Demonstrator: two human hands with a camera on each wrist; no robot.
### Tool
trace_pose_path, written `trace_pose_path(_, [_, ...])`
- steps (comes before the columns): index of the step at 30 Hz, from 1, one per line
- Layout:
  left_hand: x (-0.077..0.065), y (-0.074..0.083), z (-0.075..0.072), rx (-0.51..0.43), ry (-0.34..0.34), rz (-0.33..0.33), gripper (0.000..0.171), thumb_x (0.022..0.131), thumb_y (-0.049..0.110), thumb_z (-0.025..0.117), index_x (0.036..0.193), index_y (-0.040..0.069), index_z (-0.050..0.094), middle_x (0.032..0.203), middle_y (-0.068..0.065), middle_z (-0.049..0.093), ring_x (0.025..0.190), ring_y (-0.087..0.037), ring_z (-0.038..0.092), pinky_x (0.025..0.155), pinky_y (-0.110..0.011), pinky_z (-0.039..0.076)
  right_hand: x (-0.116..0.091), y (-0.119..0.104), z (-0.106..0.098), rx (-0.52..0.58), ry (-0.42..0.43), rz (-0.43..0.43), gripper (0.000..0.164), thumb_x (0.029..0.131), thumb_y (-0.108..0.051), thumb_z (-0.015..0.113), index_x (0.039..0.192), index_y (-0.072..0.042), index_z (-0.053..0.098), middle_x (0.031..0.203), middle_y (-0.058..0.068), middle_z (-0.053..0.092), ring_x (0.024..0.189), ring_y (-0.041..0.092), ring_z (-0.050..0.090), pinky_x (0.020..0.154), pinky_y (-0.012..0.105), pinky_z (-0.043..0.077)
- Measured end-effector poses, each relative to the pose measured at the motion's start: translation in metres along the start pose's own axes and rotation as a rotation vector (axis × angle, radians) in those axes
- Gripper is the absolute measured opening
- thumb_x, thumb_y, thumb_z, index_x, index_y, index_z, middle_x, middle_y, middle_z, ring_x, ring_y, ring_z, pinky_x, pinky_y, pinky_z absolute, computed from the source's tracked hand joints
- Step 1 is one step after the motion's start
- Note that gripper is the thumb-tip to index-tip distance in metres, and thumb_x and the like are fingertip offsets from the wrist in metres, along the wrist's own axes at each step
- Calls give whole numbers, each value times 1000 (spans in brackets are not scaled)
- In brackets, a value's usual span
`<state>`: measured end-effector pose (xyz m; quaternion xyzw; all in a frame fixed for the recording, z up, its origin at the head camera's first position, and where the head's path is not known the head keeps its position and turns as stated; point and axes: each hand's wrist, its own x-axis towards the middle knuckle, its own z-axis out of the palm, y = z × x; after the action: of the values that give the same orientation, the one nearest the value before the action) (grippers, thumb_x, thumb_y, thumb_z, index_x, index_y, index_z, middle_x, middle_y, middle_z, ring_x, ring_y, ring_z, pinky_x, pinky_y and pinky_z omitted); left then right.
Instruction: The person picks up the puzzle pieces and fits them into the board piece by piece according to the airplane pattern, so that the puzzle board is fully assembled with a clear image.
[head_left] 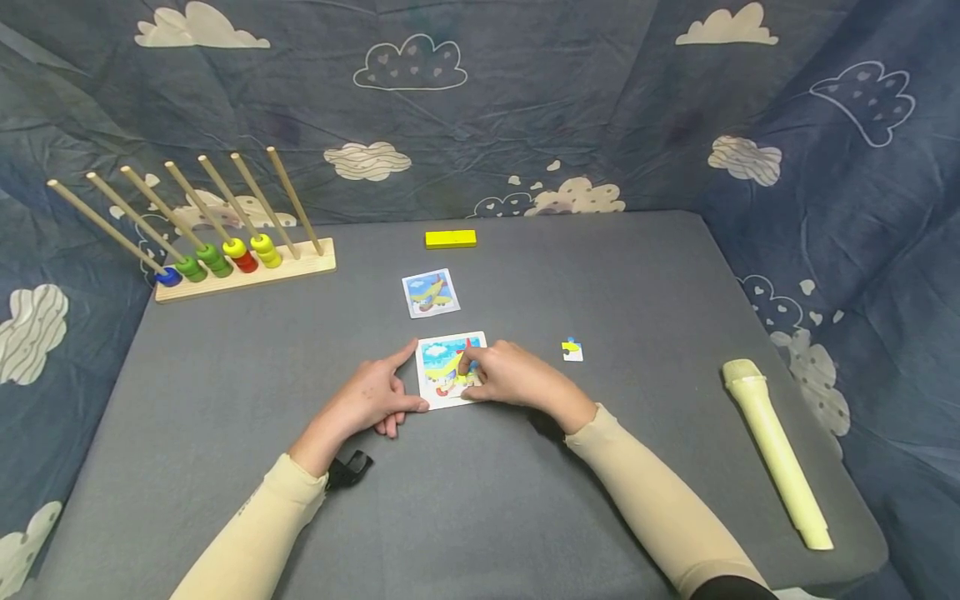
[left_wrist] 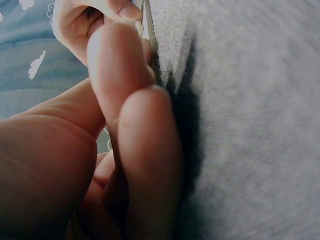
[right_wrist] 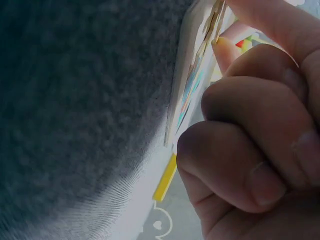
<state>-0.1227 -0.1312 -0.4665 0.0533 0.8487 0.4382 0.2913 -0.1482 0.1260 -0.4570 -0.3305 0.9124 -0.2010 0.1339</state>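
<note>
A small picture puzzle [head_left: 442, 367] of a yellow airplane on blue sky lies in a white-edged frame on the table. My left hand [head_left: 369, 396] touches its left side, forefinger at the upper corner and thumb at the lower one; the other fingers fold under. Over the right part of the puzzle, my right hand [head_left: 513, 375] pinches a puzzle piece between thumb and curled forefinger, mostly hidden by the fingers. One loose puzzle piece [head_left: 572, 350] rests on the table to the right. Behind the puzzle lies a picture card [head_left: 431, 293] with a similar airplane.
A wooden bead stacker [head_left: 247, 279] with upright pegs and colored rings stands at the back left. A yellow block [head_left: 451, 239] lies near the back edge. At the right edge of the table is a pale yellow toy microphone [head_left: 776, 454]. Cloud-patterned fabric [head_left: 525, 108] hangs behind.
</note>
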Motion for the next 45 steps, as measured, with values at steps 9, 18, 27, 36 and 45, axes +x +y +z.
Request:
trace_pose_path(9, [0,-3,0,-9,1,25,109,87,23,89,172,24,20,57,-3,64,39,-12,62,43,-34,56,-1,-1,1,13,19,-4,27,90,-26,86,111,-13,75,60,-10,47,53,1,38,52,18,29])
trace_pose_path(18, [1,-2,-1,-17,-3,30,108,87,23,89,172,25,21,57,-3,65,39,-13,63,43,-34,56,-1,-8,2,9,-1,-56,23,93,-27,83,116,-25,83,61,-12,61,51,0,26,50,18,23])
trace_pose_path(27, [1,-1,0,-9,-4,19,108,88,23,89,171,25,21,58,-4,64,39,-13,62,43,-34,56,-2,-2,5,33,-7,-44,20,94,-26,83,114,-25,84,64,-12,65,51,0,27,51,18,23])
trace_pose_path(36, [-1,-3,1,-25,5,26,107,88,22,89,171,25,22,58,-5,65,40,-14,63,43,-35,56,-2,-1,4,61,42,-46,17,93,-22,83,110,-23,84,66,-9,67,52,0,30,51,17,25])
trace_pose_path(45, [-2,-4,4,-44,10,29,108,87,22,89,171,26,23,57,-5,64,39,-13,61,43,-35,56,-5,3,0,30,31,4,12,89,-25,88,98,-20,81,60,-11,53,54,0,41,54,16,31])
